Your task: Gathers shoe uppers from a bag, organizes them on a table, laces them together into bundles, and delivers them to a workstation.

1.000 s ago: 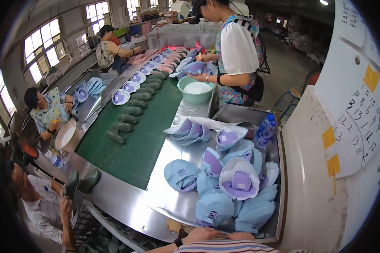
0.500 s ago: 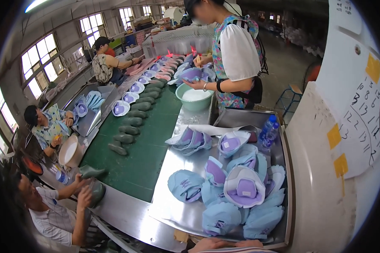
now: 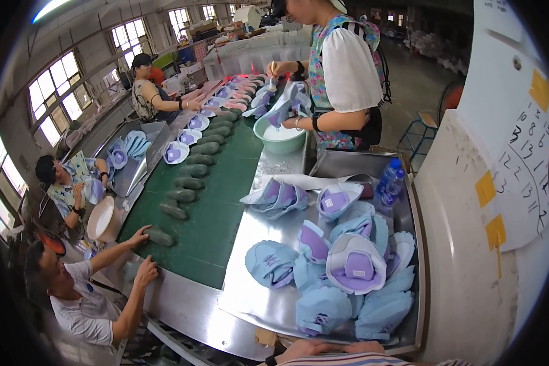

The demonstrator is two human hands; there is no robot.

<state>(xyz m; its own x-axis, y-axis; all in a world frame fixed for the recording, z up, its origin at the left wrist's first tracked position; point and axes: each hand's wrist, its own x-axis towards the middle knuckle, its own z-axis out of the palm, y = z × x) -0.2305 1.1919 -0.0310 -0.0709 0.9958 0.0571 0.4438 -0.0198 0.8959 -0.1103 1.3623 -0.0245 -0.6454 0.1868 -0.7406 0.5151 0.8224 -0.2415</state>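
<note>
At the near edge of the silvery metal worktop [image 3: 241, 302], the left hand [image 3: 304, 349] and right hand [image 3: 365, 348] rest side by side; whether either grip is open or closed cannot be told. Just beyond lies a pile of soft light-blue and purple fabric shoe uppers [image 3: 355, 268], toward the right edge. Farther left, a co-worker's hand [image 3: 139, 236] is at a dark green foot-shaped last [image 3: 161, 236] on the flat green belt [image 3: 210, 244]. Beyond, a round mint-green plastic basin [image 3: 280, 146] stands beside the belt's right edge.
</note>
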